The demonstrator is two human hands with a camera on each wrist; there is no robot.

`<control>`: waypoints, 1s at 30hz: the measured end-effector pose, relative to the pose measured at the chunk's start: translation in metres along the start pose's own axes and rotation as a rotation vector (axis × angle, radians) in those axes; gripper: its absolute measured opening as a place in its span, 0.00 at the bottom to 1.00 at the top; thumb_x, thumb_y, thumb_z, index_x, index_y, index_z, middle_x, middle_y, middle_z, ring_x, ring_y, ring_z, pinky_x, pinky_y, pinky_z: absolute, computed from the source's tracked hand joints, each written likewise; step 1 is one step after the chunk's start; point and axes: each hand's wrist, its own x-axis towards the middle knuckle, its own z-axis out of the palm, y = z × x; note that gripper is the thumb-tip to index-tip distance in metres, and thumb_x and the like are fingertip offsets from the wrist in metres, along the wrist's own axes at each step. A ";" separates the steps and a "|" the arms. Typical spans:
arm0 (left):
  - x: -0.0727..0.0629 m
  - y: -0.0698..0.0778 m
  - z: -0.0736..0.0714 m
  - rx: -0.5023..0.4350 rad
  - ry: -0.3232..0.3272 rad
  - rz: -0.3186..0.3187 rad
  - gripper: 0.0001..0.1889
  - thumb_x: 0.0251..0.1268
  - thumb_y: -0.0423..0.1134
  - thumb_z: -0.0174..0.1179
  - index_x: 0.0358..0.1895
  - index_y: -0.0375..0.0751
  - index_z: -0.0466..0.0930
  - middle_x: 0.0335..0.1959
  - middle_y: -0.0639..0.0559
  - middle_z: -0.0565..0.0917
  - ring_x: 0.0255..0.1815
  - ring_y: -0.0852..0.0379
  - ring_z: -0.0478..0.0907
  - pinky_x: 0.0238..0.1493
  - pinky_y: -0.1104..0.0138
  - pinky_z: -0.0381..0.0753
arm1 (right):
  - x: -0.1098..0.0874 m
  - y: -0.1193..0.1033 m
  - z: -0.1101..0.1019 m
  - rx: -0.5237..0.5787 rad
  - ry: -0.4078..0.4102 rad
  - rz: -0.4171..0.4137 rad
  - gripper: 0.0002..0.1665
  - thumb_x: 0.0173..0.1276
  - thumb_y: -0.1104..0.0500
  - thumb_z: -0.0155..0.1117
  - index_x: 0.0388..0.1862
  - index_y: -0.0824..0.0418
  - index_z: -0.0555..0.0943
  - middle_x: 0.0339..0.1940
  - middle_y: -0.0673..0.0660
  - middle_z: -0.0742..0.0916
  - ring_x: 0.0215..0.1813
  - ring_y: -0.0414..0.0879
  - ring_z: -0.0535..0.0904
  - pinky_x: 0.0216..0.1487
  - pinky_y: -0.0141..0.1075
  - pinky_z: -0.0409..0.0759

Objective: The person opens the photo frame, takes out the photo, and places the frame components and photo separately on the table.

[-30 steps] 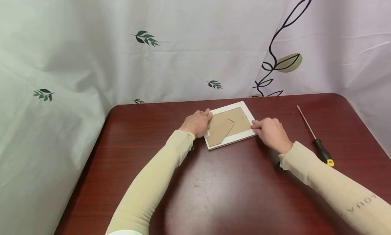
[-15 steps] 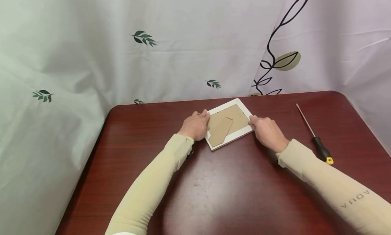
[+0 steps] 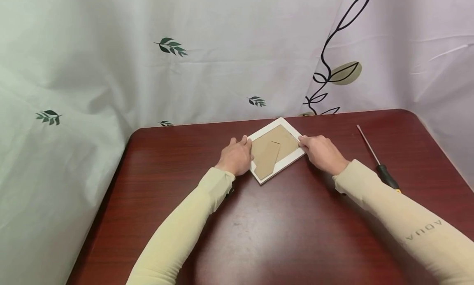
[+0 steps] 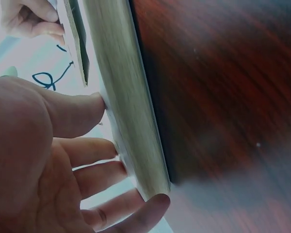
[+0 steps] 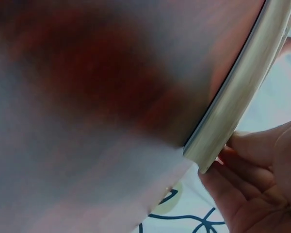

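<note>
A white picture frame [image 3: 290,158] is back side up near the table's far edge, turned at an angle. Its tan backing board [image 3: 284,137] carries a cardboard easel leg [image 3: 267,159] folded down against it. My left hand [image 3: 235,156] holds the left end; in the left wrist view the thumb meets the frame's upper edge and the fingers lie along its pale wood-grain side [image 4: 128,92], one at the corner. At the right corner my right hand [image 3: 323,152] pinches the border between thumb and fingers. The frame's front is hidden underneath.
A flat-tipped screwdriver [image 3: 386,176] with a black handle lies to the right, its handle end partly behind the right sleeve [image 3: 392,211]. The dark red wooden table [image 3: 240,239] has a white leaf-print curtain [image 3: 207,79] hanging behind it.
Both hands have turned the picture frame counterclockwise: its far corner has shifted left and its near corner slightly right. The right hand moved up and left with it, the left hand slightly down.
</note>
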 end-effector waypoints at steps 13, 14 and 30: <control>-0.013 0.011 0.003 0.073 0.038 -0.042 0.35 0.74 0.58 0.55 0.75 0.40 0.65 0.77 0.44 0.65 0.63 0.36 0.70 0.51 0.53 0.82 | 0.016 0.012 -0.002 0.060 -0.066 0.018 0.15 0.70 0.72 0.59 0.51 0.68 0.87 0.55 0.63 0.86 0.52 0.59 0.85 0.48 0.52 0.83; -0.014 0.012 0.003 0.084 0.044 -0.044 0.35 0.74 0.59 0.55 0.74 0.39 0.67 0.76 0.43 0.66 0.62 0.37 0.71 0.50 0.54 0.82 | 0.017 0.013 -0.002 0.059 -0.068 0.018 0.15 0.70 0.71 0.59 0.52 0.68 0.87 0.56 0.63 0.86 0.53 0.60 0.85 0.48 0.52 0.83; -0.032 0.029 0.009 0.141 0.176 -0.095 0.46 0.55 0.76 0.59 0.59 0.34 0.81 0.56 0.40 0.83 0.46 0.43 0.81 0.46 0.57 0.81 | 0.047 0.012 0.002 -0.019 -0.101 0.005 0.16 0.73 0.70 0.54 0.51 0.68 0.87 0.58 0.66 0.83 0.56 0.63 0.83 0.50 0.54 0.81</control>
